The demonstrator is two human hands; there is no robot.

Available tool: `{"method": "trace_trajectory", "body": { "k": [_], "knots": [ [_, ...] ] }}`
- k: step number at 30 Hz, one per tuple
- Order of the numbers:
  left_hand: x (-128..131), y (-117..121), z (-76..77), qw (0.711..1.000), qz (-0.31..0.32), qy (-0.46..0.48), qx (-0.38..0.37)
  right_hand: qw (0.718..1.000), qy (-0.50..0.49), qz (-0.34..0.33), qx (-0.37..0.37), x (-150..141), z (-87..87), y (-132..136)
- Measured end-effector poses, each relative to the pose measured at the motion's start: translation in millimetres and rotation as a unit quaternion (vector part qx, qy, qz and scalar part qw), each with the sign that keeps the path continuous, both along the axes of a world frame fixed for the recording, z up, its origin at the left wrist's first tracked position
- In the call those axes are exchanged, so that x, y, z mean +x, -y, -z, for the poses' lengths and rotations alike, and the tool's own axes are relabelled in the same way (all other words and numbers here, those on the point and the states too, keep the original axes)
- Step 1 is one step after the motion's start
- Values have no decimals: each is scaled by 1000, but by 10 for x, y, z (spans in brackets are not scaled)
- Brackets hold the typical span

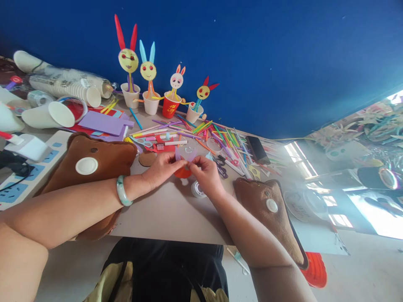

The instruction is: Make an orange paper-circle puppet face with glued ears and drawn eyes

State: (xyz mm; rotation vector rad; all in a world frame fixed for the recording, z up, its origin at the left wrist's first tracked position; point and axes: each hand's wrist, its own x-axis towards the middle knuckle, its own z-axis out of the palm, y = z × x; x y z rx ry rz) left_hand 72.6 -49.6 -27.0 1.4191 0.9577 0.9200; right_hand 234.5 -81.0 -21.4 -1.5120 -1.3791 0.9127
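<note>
My left hand (161, 168), with a jade-coloured bangle (124, 191) on its wrist, pinches the near edge of a small piece of purple paper (184, 152). Opposite it, my right hand (206, 173) has thumb and finger closed at the same edge, the fingertips of both hands almost meeting. Just below the fingertips shows an orange-red piece (181, 172), partly covered. A roll of clear tape (198, 189) lies under my right hand. Scissors (221, 168) with dark handles are to the right of that hand. A brown round disc (147, 159) lies beyond my left wrist.
Several paper cups with rabbit-faced figures, one a red cup (171, 105), stand along the blue wall. Coloured sticks (201, 130) are heaped before them. Brown cushion-like pads (103, 155) flank my arms. A power strip (34, 167) is at left, a phone (257, 149) at right.
</note>
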Motion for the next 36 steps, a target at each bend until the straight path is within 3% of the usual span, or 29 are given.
{"method": "trace_trajectory", "body": {
  "k": [6, 11, 17, 23, 36],
  "knots": [
    [-12, 15, -36, 999, 34, 6, -19, 1000, -7, -8, -18, -9, -33, 6],
    [-7, 6, -13, 1000, 15, 9, -2, 1000, -10, -8, -17, 1, -6, 3],
    [-15, -8, 16, 999, 41, 4, 5, 1000, -8, -12, -17, 3, -15, 10],
    [-4, -5, 27, 1000, 20, 20, 5, 1000, -16, -8, -15, 5, -13, 6],
    [-17, -5, 28, 999, 36, 12, 10, 1000, -14, -6, -15, 12, 12, -5]
  ]
}}
